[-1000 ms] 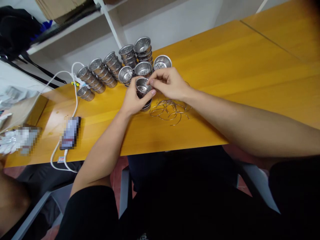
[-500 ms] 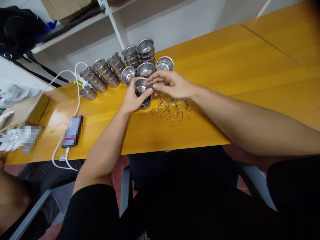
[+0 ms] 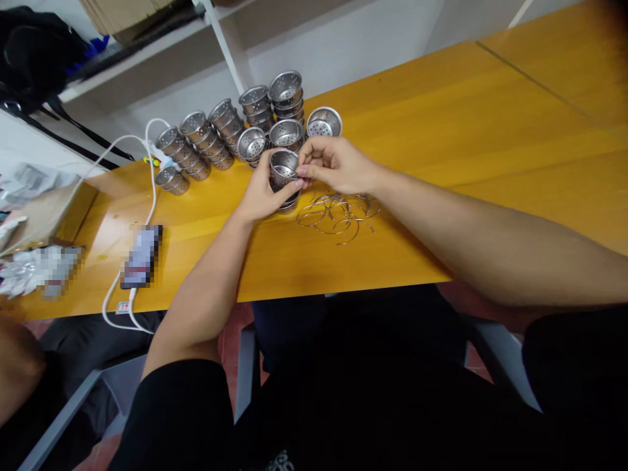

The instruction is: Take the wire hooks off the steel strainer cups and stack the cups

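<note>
My left hand (image 3: 262, 191) is wrapped around a perforated metal cup (image 3: 283, 163), its thumb along the near side. The cup's mouth tilts up towards me, and another perforated cup shows beneath it. At the cup's right rim, the thumb and fingertips of my right hand (image 3: 328, 165) are pinched together. Whatever sits between those fingertips is too small to make out. Just below my right hand lies a loose heap of curved thin metal wires (image 3: 338, 212). Beyond my hands stand more cups of the same kind, one single-looking cup (image 3: 324, 124) at the right.
Several leaning stacks of perforated cups (image 3: 201, 136) line the back left of the wooden table (image 3: 481, 170). A phone (image 3: 142, 256) with a white cable (image 3: 153, 190) lies left. Behind is a white shelf (image 3: 230, 55). Another person's arm (image 3: 19, 366) shows at lower left.
My right fingertips have drawn back slightly to the right, from over the cup's mouth to its rim, and closed together. The held cup has shifted slightly right and up.
</note>
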Tool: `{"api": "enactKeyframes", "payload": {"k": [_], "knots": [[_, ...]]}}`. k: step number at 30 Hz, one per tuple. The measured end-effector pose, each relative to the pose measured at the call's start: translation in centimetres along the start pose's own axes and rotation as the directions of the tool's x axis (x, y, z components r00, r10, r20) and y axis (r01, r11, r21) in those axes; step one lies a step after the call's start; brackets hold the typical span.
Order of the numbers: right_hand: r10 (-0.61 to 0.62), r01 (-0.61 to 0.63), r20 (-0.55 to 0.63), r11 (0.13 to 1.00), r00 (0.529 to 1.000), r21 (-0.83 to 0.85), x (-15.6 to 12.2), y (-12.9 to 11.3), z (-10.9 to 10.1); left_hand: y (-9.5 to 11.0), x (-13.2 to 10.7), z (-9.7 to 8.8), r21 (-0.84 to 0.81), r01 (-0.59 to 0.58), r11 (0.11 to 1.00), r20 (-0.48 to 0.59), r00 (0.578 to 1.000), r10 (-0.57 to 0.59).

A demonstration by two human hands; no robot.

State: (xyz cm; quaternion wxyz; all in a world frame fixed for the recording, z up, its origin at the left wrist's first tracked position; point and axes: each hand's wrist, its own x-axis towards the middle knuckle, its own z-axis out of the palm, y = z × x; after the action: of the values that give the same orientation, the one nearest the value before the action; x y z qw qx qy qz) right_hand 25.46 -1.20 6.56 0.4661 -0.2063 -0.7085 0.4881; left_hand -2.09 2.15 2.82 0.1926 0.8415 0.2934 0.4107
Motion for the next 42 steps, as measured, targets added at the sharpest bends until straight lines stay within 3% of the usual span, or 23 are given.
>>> {"api": "enactKeyframes", "payload": {"k": [10, 16, 21, 28, 33, 38, 42], "knots": [[0.013, -0.014, -0.009, 1.000, 1.000, -0.027, -0.1, 0.1, 0.0, -0.2, 0.0, 0.2, -0.018, -0.013, 1.000, -0.016, 1.000, 0.012], [-0.054, 0.053, -0.022, 0.998, 0.998, -0.022, -0.2, 0.0, 0.2, -0.2, 0.0, 0.1, -0.004, -0.013, 1.000, -0.014, 1.000, 0.013], [-0.090, 0.077, -0.059, 0.979, 0.994, -0.191, -0.4, 0.3, 0.0, -0.2, -0.2, -0.1, -0.002, -0.028, 1.000, -0.009, 1.000, 0.028], [-0.258, 0.194, -0.086, 0.872, 0.962, -0.449, -0.9, 1.0, -0.7, -1.2, -0.3, -0.1, 0.017, -0.032, 0.999, -0.033, 0.999, 0.033], [-0.270, 0.224, -0.019, 0.836, 0.963, -0.501, -1.0, 0.8, -0.6, -2.0, -0.4, -0.1, 0.007, -0.052, 0.999, -0.046, 0.998, 0.052], [-0.306, 0.286, 0.055, 0.793, 0.950, -0.537, -1.2, 1.0, -0.5, -1.6, -0.4, -0.4, 0.011, -0.039, 0.999, -0.044, 0.998, 0.039], [-0.281, 0.248, 0.026, 0.797, 0.959, -0.550, -1.4, 0.7, -0.4, -0.8, -0.2, -0.4, -0.001, -0.030, 1.000, -0.070, 0.997, 0.029]]}}
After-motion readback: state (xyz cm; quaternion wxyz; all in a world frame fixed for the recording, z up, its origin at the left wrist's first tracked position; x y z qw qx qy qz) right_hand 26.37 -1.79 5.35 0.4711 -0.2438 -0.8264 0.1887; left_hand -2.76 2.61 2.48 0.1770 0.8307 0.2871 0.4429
